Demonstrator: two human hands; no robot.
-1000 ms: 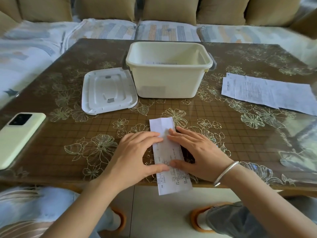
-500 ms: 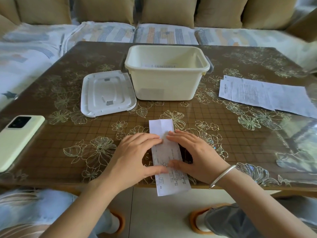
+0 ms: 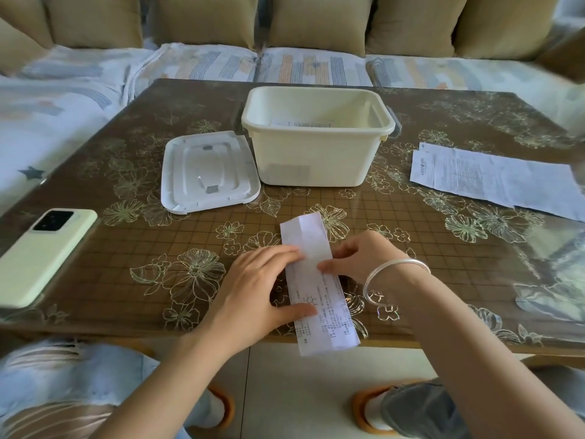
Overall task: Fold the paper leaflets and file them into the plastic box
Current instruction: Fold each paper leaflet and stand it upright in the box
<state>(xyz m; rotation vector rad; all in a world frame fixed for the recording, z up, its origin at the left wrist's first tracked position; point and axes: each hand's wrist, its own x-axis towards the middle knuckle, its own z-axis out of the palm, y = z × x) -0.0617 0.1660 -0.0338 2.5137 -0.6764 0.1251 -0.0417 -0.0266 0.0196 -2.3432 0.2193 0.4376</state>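
Paper sits between both hands: the folded leaflet (image 3: 316,280) is a narrow strip at the near edge of the surface (image 3: 133,236). Its long axis runs away from the person and leans slightly left at the far end. Its near end hangs just over that edge. The far part shows blank white with a lengthwise crease, and the near part carries fine print.

The left hand (image 3: 253,289) lies flat, its fingers (image 3: 285,253) straight and pressing the strip's left side while the thumb holds it lower down. The right hand (image 3: 357,258) meets the right edge with fingers (image 3: 348,248) curled and thumb tip on top. It looks like a pinch, though whether the fingers reach under the edge is hard to tell.

The plastic box (image 3: 316,160) stands open toward the far edge, straight beyond the strip's far end, with a filed sheet (image 3: 300,123) visible inside. So the strip probably needs folding across its length, near end toward far. The right hand seems better placed to carry it forward. More unfolded leaflets (image 3: 493,182) wait at the right edge.
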